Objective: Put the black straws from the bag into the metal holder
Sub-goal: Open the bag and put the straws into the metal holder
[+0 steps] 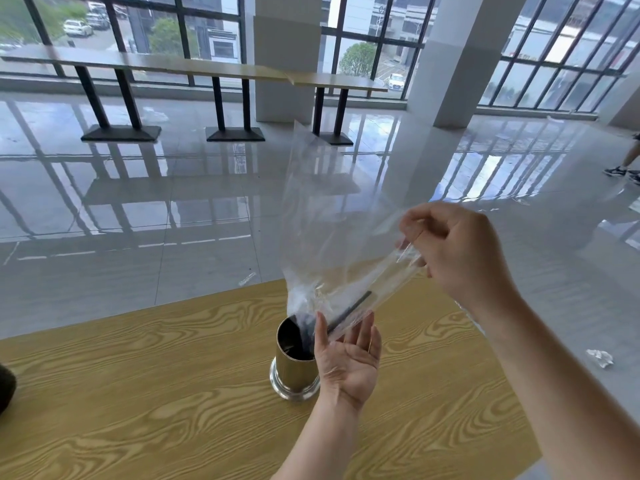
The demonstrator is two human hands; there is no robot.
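A clear plastic bag (pixel 332 216) hangs tilted over the metal holder (pixel 294 368), its lower end at the holder's mouth. My right hand (pixel 457 251) pinches the bag's upper end, raised above the table. One black straw (pixel 349 311) lies slanted inside the bag's lower part. Dark straws (pixel 306 336) show inside the holder's mouth. My left hand (pixel 346 358) is palm up with fingers spread, under the bag's lower end and right beside the holder; it grips nothing.
The holder stands on a wood-grain table (pixel 173 393). A dark object (pixel 5 389) sits at the table's left edge. Crumpled plastic (pixel 601 357) lies on the floor at right. A person's feet (pixel 623 171) are at the far right.
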